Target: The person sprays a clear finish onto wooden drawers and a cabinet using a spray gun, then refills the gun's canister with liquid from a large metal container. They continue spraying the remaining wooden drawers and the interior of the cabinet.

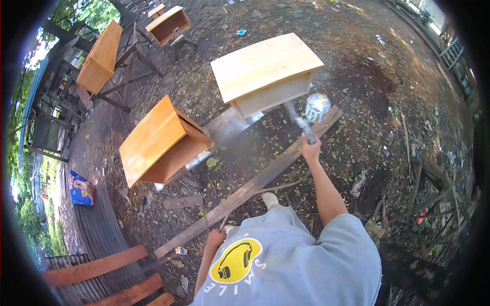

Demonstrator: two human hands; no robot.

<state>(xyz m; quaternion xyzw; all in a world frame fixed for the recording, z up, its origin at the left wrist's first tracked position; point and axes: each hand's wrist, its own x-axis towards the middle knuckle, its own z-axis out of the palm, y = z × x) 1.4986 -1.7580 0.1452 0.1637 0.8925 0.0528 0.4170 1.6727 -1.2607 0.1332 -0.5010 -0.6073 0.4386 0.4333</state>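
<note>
My right hand (311, 149) is wrapped round the handle of a spray gun (304, 125) with a clear, silvery cup (317, 105) on it. A whitish mist shows by the gun's nozzle. The gun is beside the lower right corner of a pale wooden desk top with a box underneath (268, 66), apart from it. Down by my waist, my left hand (216, 238) is closed on a thin hose (242, 202). The hose curves up to the right toward my right forearm, where I lose sight of it.
An orange-brown desk top with an open compartment (155, 140) stands to the left; similar ones (102, 58) rest on stands farther back. A long plank (245, 188) crosses the leafy ground before my feet. Corrugated sheet (99, 224) and a blue bag (81, 189) lie left, scrap wood (434, 178) right.
</note>
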